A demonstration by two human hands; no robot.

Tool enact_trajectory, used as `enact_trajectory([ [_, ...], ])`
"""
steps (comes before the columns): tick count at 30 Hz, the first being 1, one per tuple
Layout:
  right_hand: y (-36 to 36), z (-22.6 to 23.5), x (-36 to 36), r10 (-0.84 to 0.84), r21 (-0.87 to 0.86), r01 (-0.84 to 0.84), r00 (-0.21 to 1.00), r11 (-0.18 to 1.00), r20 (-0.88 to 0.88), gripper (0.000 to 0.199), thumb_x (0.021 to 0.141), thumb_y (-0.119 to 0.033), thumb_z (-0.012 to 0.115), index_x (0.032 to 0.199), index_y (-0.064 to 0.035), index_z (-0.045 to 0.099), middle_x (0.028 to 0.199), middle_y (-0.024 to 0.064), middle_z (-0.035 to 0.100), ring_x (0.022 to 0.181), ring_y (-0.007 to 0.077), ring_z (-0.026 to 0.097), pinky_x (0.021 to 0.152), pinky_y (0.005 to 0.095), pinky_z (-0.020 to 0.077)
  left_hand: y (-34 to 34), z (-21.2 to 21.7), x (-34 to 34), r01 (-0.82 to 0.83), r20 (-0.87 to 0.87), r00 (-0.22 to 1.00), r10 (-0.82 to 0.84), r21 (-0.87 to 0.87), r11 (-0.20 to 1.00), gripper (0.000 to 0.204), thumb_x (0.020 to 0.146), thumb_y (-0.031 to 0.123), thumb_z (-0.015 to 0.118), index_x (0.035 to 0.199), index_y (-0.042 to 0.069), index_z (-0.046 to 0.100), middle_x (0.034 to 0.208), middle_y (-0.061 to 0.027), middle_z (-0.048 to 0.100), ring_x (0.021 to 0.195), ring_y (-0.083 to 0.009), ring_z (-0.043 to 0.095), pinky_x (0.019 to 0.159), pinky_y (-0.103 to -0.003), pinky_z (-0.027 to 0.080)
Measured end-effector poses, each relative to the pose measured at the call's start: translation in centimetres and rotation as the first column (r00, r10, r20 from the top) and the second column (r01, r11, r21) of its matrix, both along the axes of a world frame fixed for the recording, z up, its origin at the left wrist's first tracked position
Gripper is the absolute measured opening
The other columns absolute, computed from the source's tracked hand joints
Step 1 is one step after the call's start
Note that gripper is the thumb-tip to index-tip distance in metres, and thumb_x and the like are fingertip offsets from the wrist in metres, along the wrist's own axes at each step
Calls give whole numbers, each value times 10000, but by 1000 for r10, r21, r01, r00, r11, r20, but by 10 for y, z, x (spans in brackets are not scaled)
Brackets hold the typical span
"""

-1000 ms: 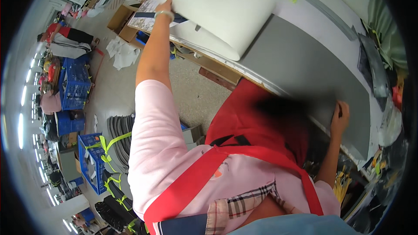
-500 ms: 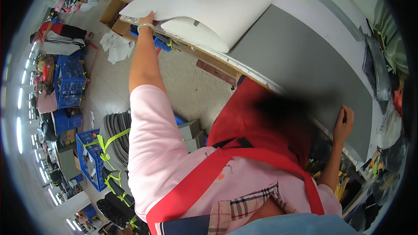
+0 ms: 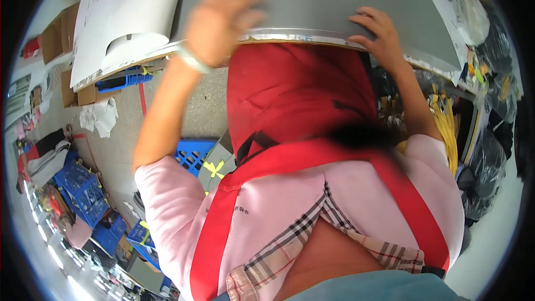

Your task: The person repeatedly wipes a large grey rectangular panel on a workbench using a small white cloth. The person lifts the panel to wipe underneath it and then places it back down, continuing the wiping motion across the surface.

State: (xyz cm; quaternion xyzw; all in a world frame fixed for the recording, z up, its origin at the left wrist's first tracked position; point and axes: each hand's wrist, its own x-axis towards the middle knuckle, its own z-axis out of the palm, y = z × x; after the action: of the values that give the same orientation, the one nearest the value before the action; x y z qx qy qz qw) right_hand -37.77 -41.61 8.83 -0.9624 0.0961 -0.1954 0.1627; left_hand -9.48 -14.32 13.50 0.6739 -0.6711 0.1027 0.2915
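A large grey sheet [image 3: 317, 0] lies flat on the workbench, reaching its near edge. To its left rests a white sheet [image 3: 131, 3] with its right side curled up and over. Smeared by motion, my left hand [image 3: 220, 25] is above the grey sheet's near left part, with thumb and fingers apart and nothing visible in them. A pale bangle [image 3: 194, 60] circles that wrist. Over the near right part of the grey sheet, my right hand [image 3: 382, 36] has its fingers spread and holds nothing; whether the fingertips touch the sheet is unclear.
My red apron [image 3: 295, 89] is against the bench edge [image 3: 301, 39]. Cardboard boxes [image 3: 60, 33] and a blue crate [image 3: 125, 79] are at the left. More blue crates [image 3: 83, 189] stand farther off near a person. Plastic bags [image 3: 473, 17] and yellow strips [image 3: 443, 122] lie at the right.
My left hand has let go of the white sheet's edge and moved right to the grey sheet. The view has turned and shifted right along the bench. My right hand's fingers have spread.
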Motion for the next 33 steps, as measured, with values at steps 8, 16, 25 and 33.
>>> enact_trajectory([
  [8, 5, -22, 0, 27, -103, -22, 998, 994, 52, 275, 873, -275, 753, 1117, -150, 740, 1158, 10, 702, 1054, 249, 624, 915, 389, 515, -65, -46, -51, 86, -138, 989, -56, 219, 972, 330, 847, 150, 770, 1160, 67, 711, 1110, -132, 686, 1002, -363, 648, 873, -409, 545],
  [16, -46, 16, 39, 232, 429, -82, 922, 900, -309, 273, 941, -260, 697, 983, 8, 728, 991, 74, 707, 922, 254, 642, 849, 338, 497, -92, -42, -20, 198, -633, 762, 136, 428, 882, 183, 956, 185, 724, 1007, 21, 786, 884, -88, 742, 809, -158, 658, 776, -322, 521],
  [25, -46, 3, 39, 209, 577, -12, 938, 817, -278, 250, 962, -248, 680, 951, -1, 721, 1027, 54, 690, 938, 204, 617, 891, 330, 489, -85, -40, -25, 121, -558, 812, 169, 446, 887, 218, 945, 223, 742, 1003, 17, 786, 896, -64, 731, 810, -143, 633, 784, -311, 521],
  [33, -7, 0, 24, 125, 406, -86, 990, 910, -70, 206, 864, -247, 785, 933, -55, 756, 1048, 24, 682, 929, 171, 614, 856, 307, 493, -73, -36, -33, 216, -645, 755, 118, 415, 884, 216, 791, 119, 874, 941, 2, 770, 887, -21, 701, 834, -112, 627, 792, -273, 519],
])
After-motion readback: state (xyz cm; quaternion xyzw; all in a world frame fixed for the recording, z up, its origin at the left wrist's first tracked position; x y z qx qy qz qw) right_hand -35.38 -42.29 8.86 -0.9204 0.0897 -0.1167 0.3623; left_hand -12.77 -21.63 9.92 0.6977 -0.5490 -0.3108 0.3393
